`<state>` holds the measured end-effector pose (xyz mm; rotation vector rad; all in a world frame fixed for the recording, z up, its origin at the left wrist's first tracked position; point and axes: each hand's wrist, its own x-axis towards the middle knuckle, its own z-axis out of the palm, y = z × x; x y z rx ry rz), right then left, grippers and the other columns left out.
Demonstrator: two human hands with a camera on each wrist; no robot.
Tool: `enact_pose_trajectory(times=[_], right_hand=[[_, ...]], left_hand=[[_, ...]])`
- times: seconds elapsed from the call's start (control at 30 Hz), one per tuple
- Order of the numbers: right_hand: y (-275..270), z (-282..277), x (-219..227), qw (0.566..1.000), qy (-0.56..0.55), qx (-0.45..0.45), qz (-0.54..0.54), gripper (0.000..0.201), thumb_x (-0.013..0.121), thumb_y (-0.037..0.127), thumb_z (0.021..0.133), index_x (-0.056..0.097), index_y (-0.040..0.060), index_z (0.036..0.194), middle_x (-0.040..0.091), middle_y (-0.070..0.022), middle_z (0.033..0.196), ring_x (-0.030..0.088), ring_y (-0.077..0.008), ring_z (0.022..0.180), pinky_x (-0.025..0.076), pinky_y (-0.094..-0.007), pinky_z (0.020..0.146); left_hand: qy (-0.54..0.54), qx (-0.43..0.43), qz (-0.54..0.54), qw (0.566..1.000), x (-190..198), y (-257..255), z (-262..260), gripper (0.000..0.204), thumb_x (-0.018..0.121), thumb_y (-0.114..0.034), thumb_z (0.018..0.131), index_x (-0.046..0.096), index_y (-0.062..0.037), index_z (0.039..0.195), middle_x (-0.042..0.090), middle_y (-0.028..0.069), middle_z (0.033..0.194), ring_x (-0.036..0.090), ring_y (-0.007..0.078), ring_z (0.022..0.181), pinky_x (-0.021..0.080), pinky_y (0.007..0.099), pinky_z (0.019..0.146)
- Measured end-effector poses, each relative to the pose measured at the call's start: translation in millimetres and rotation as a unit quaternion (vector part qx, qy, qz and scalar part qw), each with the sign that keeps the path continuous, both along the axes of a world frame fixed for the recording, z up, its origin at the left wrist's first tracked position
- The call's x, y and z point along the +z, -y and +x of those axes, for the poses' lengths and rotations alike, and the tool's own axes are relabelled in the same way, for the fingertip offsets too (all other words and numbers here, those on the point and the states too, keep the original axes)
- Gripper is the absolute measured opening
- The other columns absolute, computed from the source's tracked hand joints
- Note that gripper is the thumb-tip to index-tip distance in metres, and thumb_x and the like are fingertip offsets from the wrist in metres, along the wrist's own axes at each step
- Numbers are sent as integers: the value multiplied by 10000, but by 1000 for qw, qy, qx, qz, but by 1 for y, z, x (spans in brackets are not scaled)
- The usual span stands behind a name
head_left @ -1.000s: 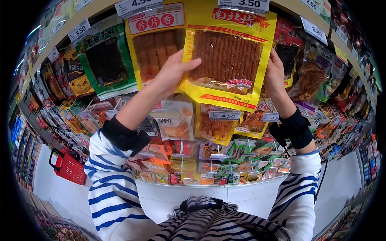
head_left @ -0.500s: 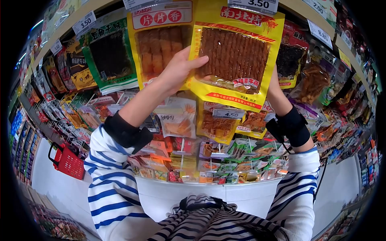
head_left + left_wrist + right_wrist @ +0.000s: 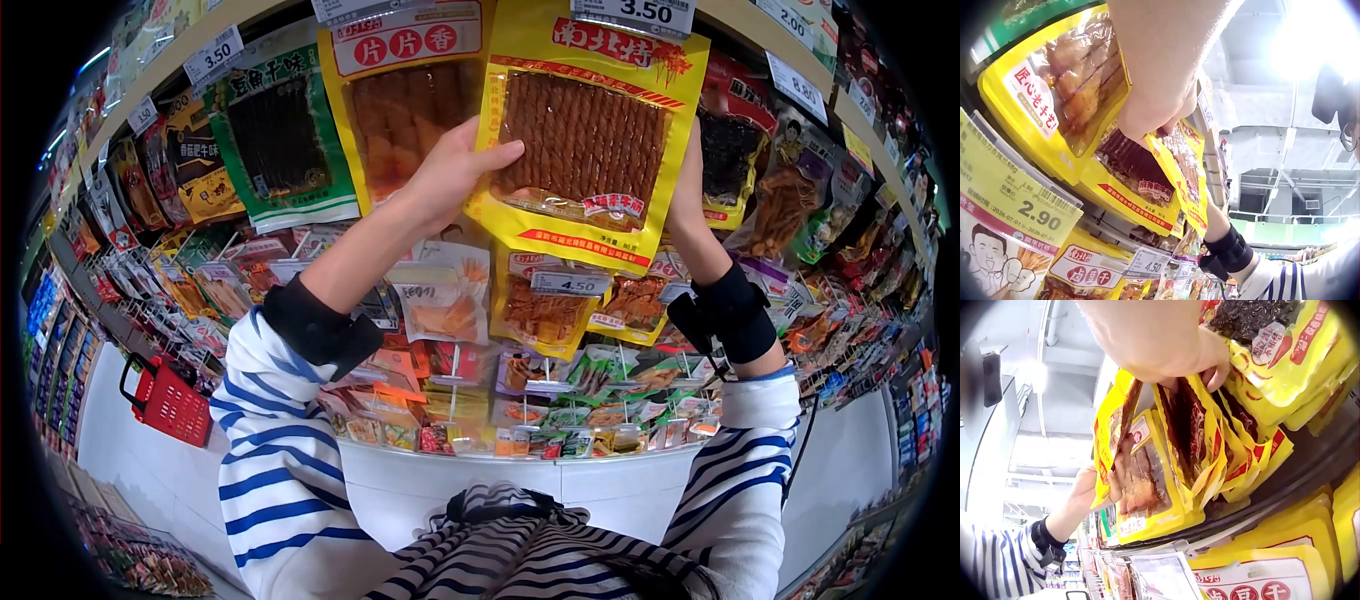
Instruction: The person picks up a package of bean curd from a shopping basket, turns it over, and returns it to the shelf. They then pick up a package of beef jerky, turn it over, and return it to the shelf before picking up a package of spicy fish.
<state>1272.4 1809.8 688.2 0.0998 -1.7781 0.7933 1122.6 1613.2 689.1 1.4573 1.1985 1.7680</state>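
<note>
In the head view a yellow pack (image 3: 585, 140) of brown strips faces the camera. My left hand (image 3: 440, 180) pinches its left edge, thumb on the front and fingers behind. Most of my right hand (image 3: 688, 195) is hidden behind the pack's right side. The right wrist view shows my right hand (image 3: 1160, 350) with bent fingers among several similar yellow packs (image 3: 1200, 444), gripping at their upper edges, while the front pack (image 3: 1110, 428) stands apart from them. From the left wrist, the front pack (image 3: 1185, 169) is tilted away from a matching pack (image 3: 1132, 162) behind.
A yellow pack of brown pieces (image 3: 400, 115) and a green pack (image 3: 280, 140) hang at the left, a dark-filled pack (image 3: 728, 145) at the right. Price tags (image 3: 635, 12) line the shelf edge above. Lower rows hold more packs (image 3: 440, 300). A red basket (image 3: 172, 402) stands on the floor.
The front pack and my left hand have shifted slightly right in the head view. My right hand's fingers, visible by the pack's right edge earlier, have gone behind it.
</note>
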Motion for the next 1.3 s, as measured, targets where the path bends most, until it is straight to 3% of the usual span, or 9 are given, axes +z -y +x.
enact_pose_trajectory(times=[0.17,0.37,0.47,0.7,0.9,1.1,1.2,1.27,1.3], right_hand=[[-2,0,0,999,-2,42,21,400,582,93,766,392,5,1106,511,-71,1023,492,-119,909,413,-240,743],[-15,1,8,976,102,123,-145,244,537,74,785,506,-44,996,574,-67,925,524,-101,792,426,-233,686],[-15,-2,16,969,113,113,-188,224,528,85,788,521,-58,959,583,-71,879,529,-100,735,431,-238,630],[-20,-11,25,967,108,45,-227,195,508,75,797,540,-52,942,590,-91,864,555,-128,697,432,-249,566],[-39,-28,27,934,32,162,-317,212,444,93,845,494,-41,1001,574,-113,937,573,-149,743,466,-262,628],[-18,-20,31,921,40,137,-361,232,437,123,855,479,-37,1018,558,-102,963,563,-145,770,466,-261,650],[-28,-10,27,956,129,73,-252,334,494,221,834,437,-3,1075,525,-109,1027,554,-189,857,475,-296,679],[-21,5,24,948,-31,125,-292,383,526,256,818,435,-14,1074,490,-115,1080,509,-196,974,442,-306,787],[0,19,28,969,-64,31,-237,365,509,250,831,430,-13,1073,458,-122,1113,454,-204,1064,387,-320,879]], left_hand=[[7,-5,2,1000,0,1,3,343,516,-135,829,387,-49,1135,490,42,1060,510,125,927,498,266,721],[-3,3,10,1000,-5,-7,-2,318,516,-130,829,403,-38,1112,507,46,1035,522,119,891,489,268,729],[10,28,13,999,-5,-9,1,298,511,-90,817,437,2,1090,526,71,1027,509,123,892,437,260,771],[-6,35,-5,999,-8,-14,-6,293,523,-163,831,438,-17,1072,532,42,995,528,114,873,464,262,754],[-4,32,-5,999,-10,-16,-6,292,522,-165,832,444,-15,1071,536,42,990,527,111,874,455,253,752],[16,36,-7,999,-7,-11,5,283,519,-167,835,449,-17,1064,538,35,963,524,100,840,450,251,746],[-8,53,-12,999,-9,-13,1,279,517,-171,837,450,-20,1061,535,30,953,522,96,822,448,249,748],[-5,58,-9,998,-9,-12,4,277,516,-174,838,450,-23,1060,532,26,948,520,94,815,448,248,749],[-15,61,-2,998,-9,-12,4,279,515,-175,838,449,-23,1063,531,27,958,520,94,822,448,249,751]])
